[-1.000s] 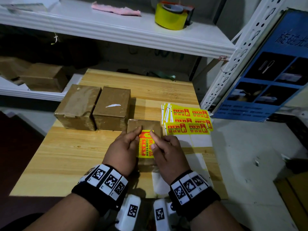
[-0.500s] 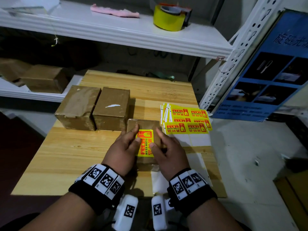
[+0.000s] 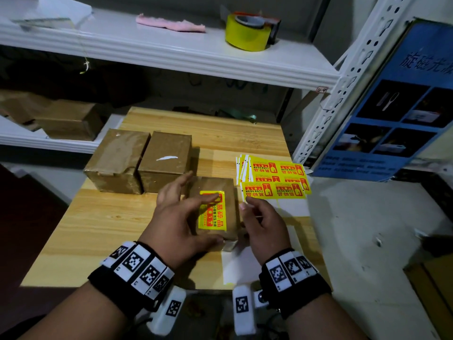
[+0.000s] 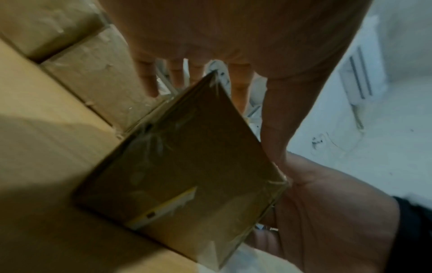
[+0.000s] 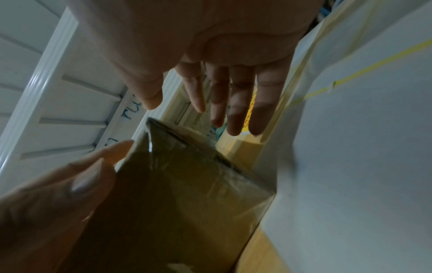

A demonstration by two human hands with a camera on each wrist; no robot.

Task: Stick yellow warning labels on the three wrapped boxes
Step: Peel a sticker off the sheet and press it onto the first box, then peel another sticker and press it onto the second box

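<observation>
A small brown wrapped box (image 3: 231, 204) lies on the wooden table (image 3: 103, 224) with a yellow warning label (image 3: 212, 214) flat on its top. My left hand (image 3: 188, 214) is spread over the box, fingers straight, index finger across the label's far edge and thumb at the box's near edge. My right hand (image 3: 256, 213) is beside the box's right side, fingers relaxed and holding nothing. Two larger wrapped boxes (image 3: 117, 155) (image 3: 166, 153) stand side by side behind, without labels on the faces I see. In the wrist views the small box (image 4: 187, 175) (image 5: 187, 203) lies under straight fingers (image 4: 149, 79) (image 5: 238, 110).
Several sheets of yellow labels (image 3: 274, 180) are fanned out to the right of the box. White backing paper (image 3: 240, 263) lies at the table's near right edge. On a white shelf (image 3: 171, 55) above are a yellow tape roll (image 3: 247, 33) and a pink cloth (image 3: 171, 22). A blue poster (image 3: 392, 106) leans at right.
Both hands have stopped pressing the label. The left hand has spread out over the box, and the right hand has drawn off to the box's right side. The label now shows fully.
</observation>
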